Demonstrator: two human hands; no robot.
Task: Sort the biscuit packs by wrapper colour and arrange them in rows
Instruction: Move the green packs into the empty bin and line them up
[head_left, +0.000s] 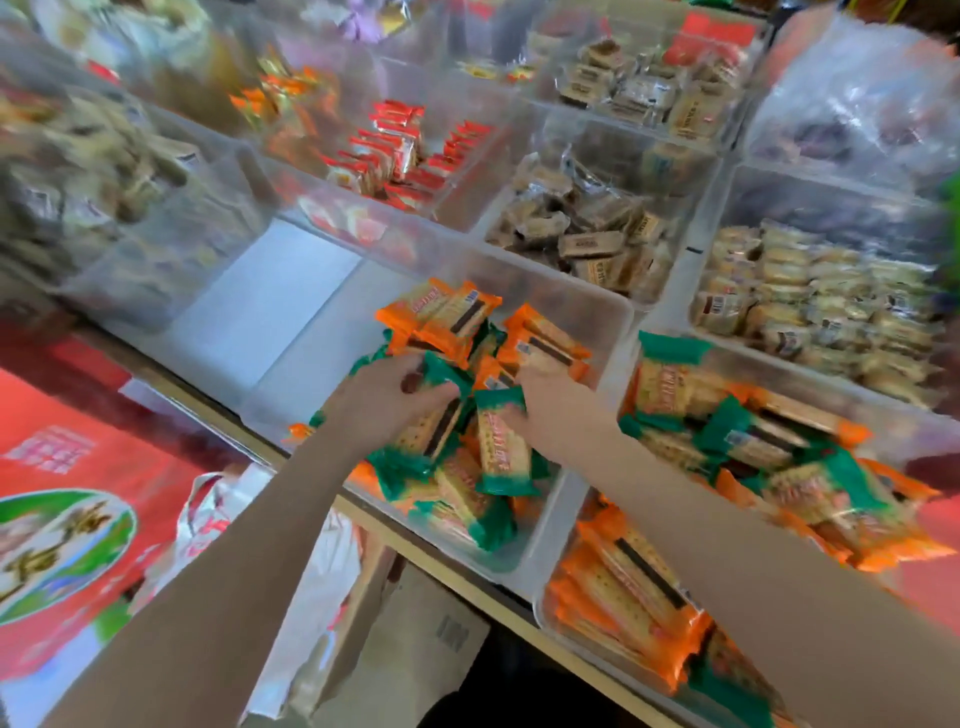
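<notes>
A clear plastic bin (587, 306) in front of me holds a mixed heap of biscuit packs. Orange packs (447, 317) lie at its far side and green packs (467, 499) at its near side. My left hand (387, 400) reaches into the heap and its fingers curl round a green pack (441, 374). My right hand (550, 400) lies in the heap beside it, against an upright green pack (501, 441); what its fingers hold is hidden. The bin's left half is bare.
A second bin (831, 374) on the right holds mixed green and orange packs, and a lower bin (623, 587) holds orange ones. Further bins behind carry red, brown and beige snacks. A red carton (67, 499) and a cardboard box (415, 639) stand below the shelf edge.
</notes>
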